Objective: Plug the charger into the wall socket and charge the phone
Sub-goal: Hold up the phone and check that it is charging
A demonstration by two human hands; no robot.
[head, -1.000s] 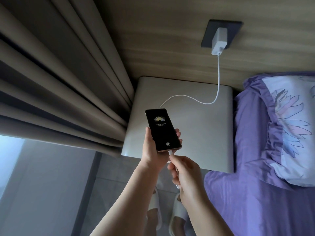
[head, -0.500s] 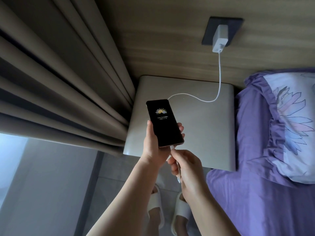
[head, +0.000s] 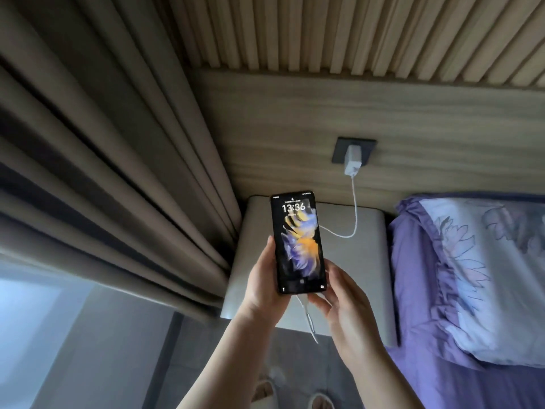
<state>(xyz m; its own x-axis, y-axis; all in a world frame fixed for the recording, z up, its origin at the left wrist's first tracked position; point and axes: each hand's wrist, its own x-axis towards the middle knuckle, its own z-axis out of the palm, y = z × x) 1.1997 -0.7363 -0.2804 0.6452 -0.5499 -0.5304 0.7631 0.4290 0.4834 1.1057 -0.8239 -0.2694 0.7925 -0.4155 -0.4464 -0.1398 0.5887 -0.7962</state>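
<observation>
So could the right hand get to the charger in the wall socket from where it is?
Probably yes. The right hand is by the phone's lower edge, and only open space above the bedside table lies between it and the charger.

Home bedroom. Bed (head: 442, 364) in purple sheet, flower-print pillow (head: 483, 276) on it. Left of bed: padded nightstand (head: 362, 261). Farther left: heavy pleated curtains (head: 103, 172). Behind bed: wood-panel wall (head: 324, 113), socket (head: 339, 152).
</observation>
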